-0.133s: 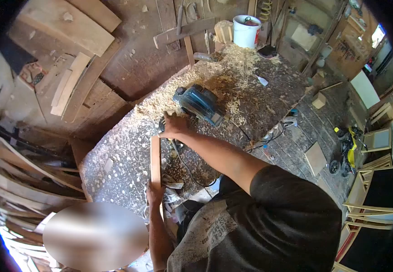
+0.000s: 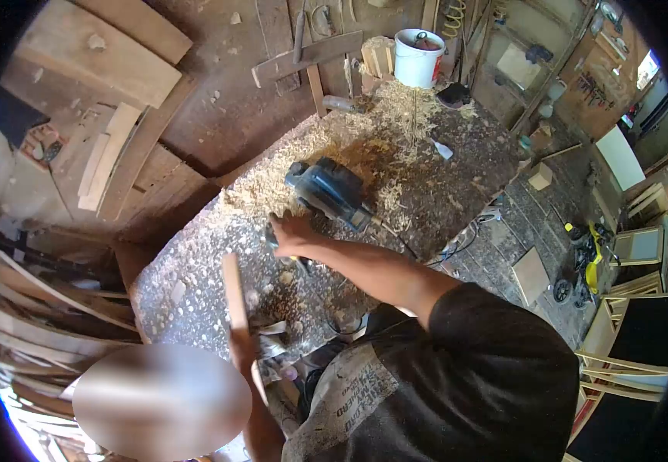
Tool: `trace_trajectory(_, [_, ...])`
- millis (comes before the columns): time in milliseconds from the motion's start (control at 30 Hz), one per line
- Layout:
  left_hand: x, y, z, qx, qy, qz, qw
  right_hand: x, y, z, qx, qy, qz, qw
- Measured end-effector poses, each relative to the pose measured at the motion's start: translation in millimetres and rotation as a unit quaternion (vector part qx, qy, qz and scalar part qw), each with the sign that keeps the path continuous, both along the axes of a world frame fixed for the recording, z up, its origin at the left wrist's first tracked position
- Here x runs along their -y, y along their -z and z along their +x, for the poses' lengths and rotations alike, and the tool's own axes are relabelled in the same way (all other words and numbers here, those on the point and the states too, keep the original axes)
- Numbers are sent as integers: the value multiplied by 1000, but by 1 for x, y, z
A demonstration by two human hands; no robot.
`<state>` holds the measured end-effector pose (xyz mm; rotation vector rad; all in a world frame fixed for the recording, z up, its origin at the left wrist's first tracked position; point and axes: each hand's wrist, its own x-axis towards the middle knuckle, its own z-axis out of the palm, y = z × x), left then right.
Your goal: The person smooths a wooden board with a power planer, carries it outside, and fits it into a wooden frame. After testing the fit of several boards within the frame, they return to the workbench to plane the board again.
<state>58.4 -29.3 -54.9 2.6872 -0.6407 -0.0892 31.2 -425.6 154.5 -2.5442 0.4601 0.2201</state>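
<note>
My left hand (image 2: 242, 349) is closed around a long, narrow wooden strip (image 2: 234, 289), whose far end points up over the workbench (image 2: 203, 289). My right hand (image 2: 293, 233) rests on top of a small, dark corded power tool (image 2: 271, 237), fingers curled over it; most of its body is hidden under the palm. The strip's far end is a short way from this tool. Just beyond my right hand lies a dark blue electric planer (image 2: 330, 189) on its side, its cord trailing off to the right.
Wood shavings (image 2: 249, 192) cover the bench's back part. A white bucket (image 2: 419, 59) stands at its far end, with a white brush-like piece (image 2: 442, 149) nearer. Curved boards (image 2: 57, 327) are stacked at left. A yellow toy bike (image 2: 596, 258) stands on the floor at right.
The wooden strip and my left hand have shifted left and toward me. Its far end, earlier right at my right hand, is now apart from it. The view has shifted slightly.
</note>
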Motion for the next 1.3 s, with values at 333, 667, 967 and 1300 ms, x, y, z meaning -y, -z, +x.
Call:
trace_trajectory(333, [-146, -99, 75, 112, -186, 122, 968, 179, -122, -245, 144, 191, 142, 961])
trace_trajectory(667, [48, -58, 48, -272, -318, -472, 776, 404, 40, -325, 103, 418, -180, 885])
trace_trajectory(967, [127, -10, 1, -301, -324, -393, 806, 290, 10, -183, 153, 209, 25, 966])
trace_trajectory(1300, [129, -58, -26, -287, -336, -335, 832, 128, 58, -4, 44, 163, 350, 921])
